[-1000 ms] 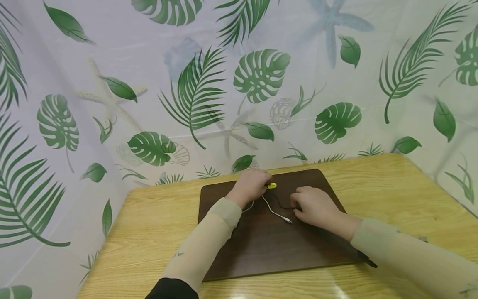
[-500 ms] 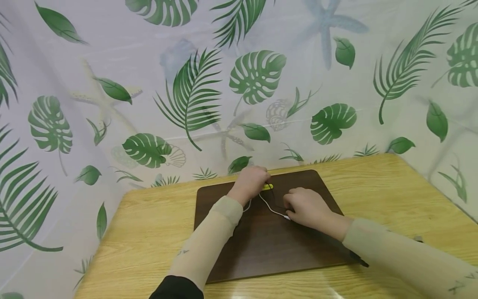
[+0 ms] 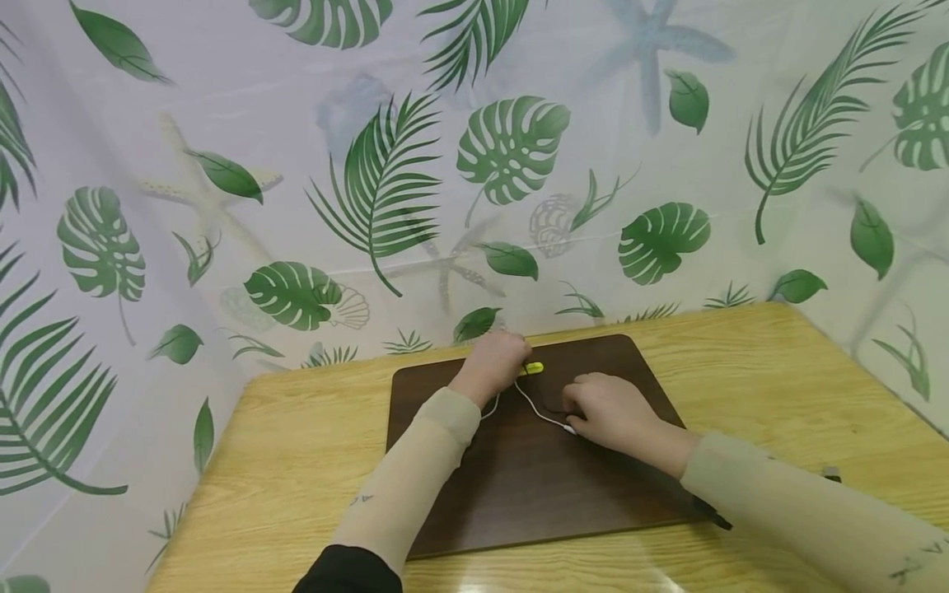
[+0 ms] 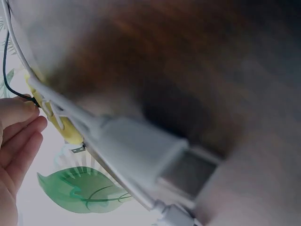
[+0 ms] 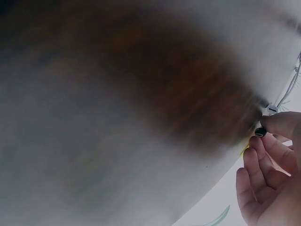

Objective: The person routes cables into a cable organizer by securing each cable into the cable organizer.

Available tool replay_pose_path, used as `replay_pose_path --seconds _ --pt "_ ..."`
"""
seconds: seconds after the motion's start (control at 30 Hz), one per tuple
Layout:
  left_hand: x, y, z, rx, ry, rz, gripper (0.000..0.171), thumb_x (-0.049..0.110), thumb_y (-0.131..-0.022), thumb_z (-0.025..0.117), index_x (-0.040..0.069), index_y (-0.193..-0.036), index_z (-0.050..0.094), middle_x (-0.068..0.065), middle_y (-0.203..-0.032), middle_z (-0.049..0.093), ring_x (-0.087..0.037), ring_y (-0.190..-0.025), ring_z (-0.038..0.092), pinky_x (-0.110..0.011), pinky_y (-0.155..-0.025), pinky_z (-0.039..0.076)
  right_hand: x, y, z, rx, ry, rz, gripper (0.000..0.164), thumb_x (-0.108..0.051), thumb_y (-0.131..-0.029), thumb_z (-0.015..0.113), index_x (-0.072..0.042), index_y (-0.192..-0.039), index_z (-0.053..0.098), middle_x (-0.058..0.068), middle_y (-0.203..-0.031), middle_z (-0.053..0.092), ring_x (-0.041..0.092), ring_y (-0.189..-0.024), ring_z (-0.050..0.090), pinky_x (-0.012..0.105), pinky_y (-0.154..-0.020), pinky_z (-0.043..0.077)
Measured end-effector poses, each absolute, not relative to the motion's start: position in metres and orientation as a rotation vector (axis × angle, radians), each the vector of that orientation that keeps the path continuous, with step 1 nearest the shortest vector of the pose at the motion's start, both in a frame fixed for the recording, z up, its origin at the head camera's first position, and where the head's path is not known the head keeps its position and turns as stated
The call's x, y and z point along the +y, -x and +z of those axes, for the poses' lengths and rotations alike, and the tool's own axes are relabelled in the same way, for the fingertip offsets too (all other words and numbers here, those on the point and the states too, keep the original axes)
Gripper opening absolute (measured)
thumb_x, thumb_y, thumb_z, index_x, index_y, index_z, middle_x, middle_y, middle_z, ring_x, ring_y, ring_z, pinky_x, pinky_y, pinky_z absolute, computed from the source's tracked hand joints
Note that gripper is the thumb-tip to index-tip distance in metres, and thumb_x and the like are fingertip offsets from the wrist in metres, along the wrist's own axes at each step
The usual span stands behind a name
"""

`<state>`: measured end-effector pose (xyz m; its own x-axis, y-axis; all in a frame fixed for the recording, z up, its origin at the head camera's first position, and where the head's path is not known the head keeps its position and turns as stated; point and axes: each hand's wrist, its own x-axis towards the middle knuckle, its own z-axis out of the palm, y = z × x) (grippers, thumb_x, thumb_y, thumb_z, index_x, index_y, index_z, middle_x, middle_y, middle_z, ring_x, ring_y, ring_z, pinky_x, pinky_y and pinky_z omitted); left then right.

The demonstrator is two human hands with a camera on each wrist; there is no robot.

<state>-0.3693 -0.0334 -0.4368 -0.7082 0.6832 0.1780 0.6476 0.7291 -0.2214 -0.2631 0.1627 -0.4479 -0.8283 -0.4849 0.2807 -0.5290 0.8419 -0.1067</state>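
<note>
On the dark brown board [image 3: 519, 486], my left hand [image 3: 491, 362] is at the far side, beside a yellow cable clip [image 3: 535, 368]. In the left wrist view its thumb and fingertips pinch a thin black cable [image 4: 5, 66] against the clip. My right hand [image 3: 611, 409], nearer the board's right side, pinches the black cable's end; its dark plug [image 5: 260, 132] shows between thumb and finger in the right wrist view. A white cable [image 3: 530, 403] runs from the clip to a small plug by the right fingers. Its large white USB plug [image 4: 146, 146] looms close to the left wrist camera.
The board lies on a light wood-grain table [image 3: 311, 445]. A dark strip [image 3: 712, 512] pokes out under the right forearm at the board's edge. Farther right is a small dark plug with a grey end [image 3: 832, 473]. A leaf-patterned cloth [image 3: 519, 189] stands behind.
My right hand has come slightly left, so the small white plug now sits right by its fingers. The left hand stays at the yellow clip. The whole head view has shifted a little.
</note>
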Motion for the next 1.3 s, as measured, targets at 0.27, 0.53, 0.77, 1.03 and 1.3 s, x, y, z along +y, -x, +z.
replay_pose_path --seconds 0.27,0.53,0.77,1.03,1.3 --pt "-0.039 0.37 -0.435 -2.768 1.081 0.136 0.02 0.01 -0.096 0.068 0.015 -0.079 0.077 0.001 -0.081 0.075 -0.015 -0.069 0.06 -0.036 -0.075 0.057 0.164 0.262 -0.447 -2.81 -0.762 0.303 0.02 -0.011 -0.085 0.084 -0.018 -0.08 0.066 -0.004 -0.078 0.064 0.012 -0.07 0.059 0.033 -0.063 0.051" --pt "-0.037 0.369 -0.437 -2.787 1.036 0.081 0.021 0.01 -0.098 0.069 0.015 -0.08 0.079 0.001 -0.082 0.076 -0.014 -0.07 0.058 -0.035 -0.075 0.057 0.165 0.263 -0.449 -2.858 -0.734 0.329 0.019 -0.013 -0.087 0.084 -0.019 -0.081 0.066 -0.005 -0.08 0.065 0.011 -0.071 0.058 0.032 -0.063 0.05" --pt "-0.034 0.371 -0.435 -2.824 1.013 0.083 0.021 0.01 -0.099 0.07 0.015 -0.08 0.08 0.002 -0.084 0.077 -0.012 -0.07 0.053 -0.031 -0.072 0.054 0.167 0.266 -0.448 -2.863 -0.787 0.379 0.022 -0.01 -0.087 0.083 -0.017 -0.08 0.064 -0.003 -0.079 0.063 0.01 -0.069 0.054 0.032 -0.065 0.049" --pt "-0.028 0.374 -0.428 -2.899 0.996 0.083 0.025 0.01 -0.1 0.07 0.016 -0.076 0.073 0.005 -0.076 0.065 -0.012 -0.069 0.049 -0.028 -0.068 0.046 0.17 0.269 -0.446 -2.846 -0.838 0.418 0.02 -0.007 -0.087 0.084 -0.015 -0.082 0.065 -0.002 -0.08 0.065 0.011 -0.072 0.055 0.033 -0.067 0.05" --pt "-0.02 0.372 -0.426 -2.924 0.932 0.145 0.021 0.013 -0.098 0.071 0.017 -0.078 0.074 0.004 -0.084 0.076 -0.014 -0.077 0.067 -0.033 -0.078 0.058 0.17 0.268 -0.447 -2.852 -0.829 0.45 0.02 -0.006 -0.087 0.083 -0.015 -0.081 0.065 -0.003 -0.079 0.064 0.01 -0.07 0.054 0.032 -0.066 0.05"
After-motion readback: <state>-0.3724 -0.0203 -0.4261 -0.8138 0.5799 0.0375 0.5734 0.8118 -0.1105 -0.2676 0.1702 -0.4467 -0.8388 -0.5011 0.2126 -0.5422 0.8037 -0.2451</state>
